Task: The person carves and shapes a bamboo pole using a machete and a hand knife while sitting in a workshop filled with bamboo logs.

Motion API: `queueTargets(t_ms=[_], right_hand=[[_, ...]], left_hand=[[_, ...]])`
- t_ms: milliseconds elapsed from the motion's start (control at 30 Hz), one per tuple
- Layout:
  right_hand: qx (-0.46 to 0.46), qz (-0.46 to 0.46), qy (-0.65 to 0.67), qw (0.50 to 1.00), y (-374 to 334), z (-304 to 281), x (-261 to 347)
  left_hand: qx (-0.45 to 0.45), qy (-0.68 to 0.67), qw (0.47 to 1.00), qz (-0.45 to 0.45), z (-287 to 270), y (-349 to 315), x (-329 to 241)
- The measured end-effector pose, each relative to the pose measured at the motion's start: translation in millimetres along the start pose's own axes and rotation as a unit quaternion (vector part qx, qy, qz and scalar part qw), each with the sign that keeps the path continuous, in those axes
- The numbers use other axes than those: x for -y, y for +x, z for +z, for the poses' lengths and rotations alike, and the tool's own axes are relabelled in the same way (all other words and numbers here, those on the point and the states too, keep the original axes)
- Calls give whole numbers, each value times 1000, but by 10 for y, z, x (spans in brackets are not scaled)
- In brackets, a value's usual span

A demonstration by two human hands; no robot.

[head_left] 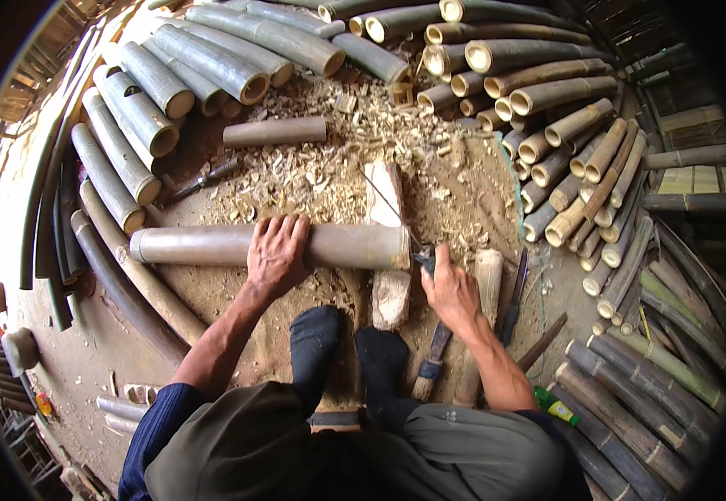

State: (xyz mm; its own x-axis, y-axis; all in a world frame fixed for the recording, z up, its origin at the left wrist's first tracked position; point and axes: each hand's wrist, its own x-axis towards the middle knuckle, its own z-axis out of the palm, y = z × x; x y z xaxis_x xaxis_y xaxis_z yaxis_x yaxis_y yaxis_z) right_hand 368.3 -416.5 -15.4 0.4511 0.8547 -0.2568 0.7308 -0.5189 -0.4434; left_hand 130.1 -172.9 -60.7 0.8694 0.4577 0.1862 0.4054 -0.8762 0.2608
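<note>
A thick bamboo tube (338, 245) lies crosswise in front of me, its right end resting on a pale wooden block (390, 305). Over the middle of the tube, my left hand (279, 255) is wrapped, fingers on the far side. My right hand (453, 288) is closed round the dark handle of a handsaw (396, 213). Its thin blade slants away to the upper left, beside the tube's right end. The blade's teeth are too small to make out, and part of the handle is hidden in my fingers.
Bamboo tubes (213, 63) lie along the far left, with stacked bamboo pieces (538, 83) at the right. Wood chips (321, 179) cover the ground around a loose bamboo piece (275, 132). A long-bladed knife (514, 301), a wooden-handled tool (431, 361) and a green bottle (557, 407) lie right.
</note>
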Motion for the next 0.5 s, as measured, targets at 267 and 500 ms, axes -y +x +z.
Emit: queueTargets(t_ms=[267,500], right_hand=[[-224,-233,104,941,-29,-510,597],[31,51,-6,998,-142,-46,-74]], left_hand=[[-41,64,997,-2,126,-174,70],[166,7,984,-57,-174,1,-25]])
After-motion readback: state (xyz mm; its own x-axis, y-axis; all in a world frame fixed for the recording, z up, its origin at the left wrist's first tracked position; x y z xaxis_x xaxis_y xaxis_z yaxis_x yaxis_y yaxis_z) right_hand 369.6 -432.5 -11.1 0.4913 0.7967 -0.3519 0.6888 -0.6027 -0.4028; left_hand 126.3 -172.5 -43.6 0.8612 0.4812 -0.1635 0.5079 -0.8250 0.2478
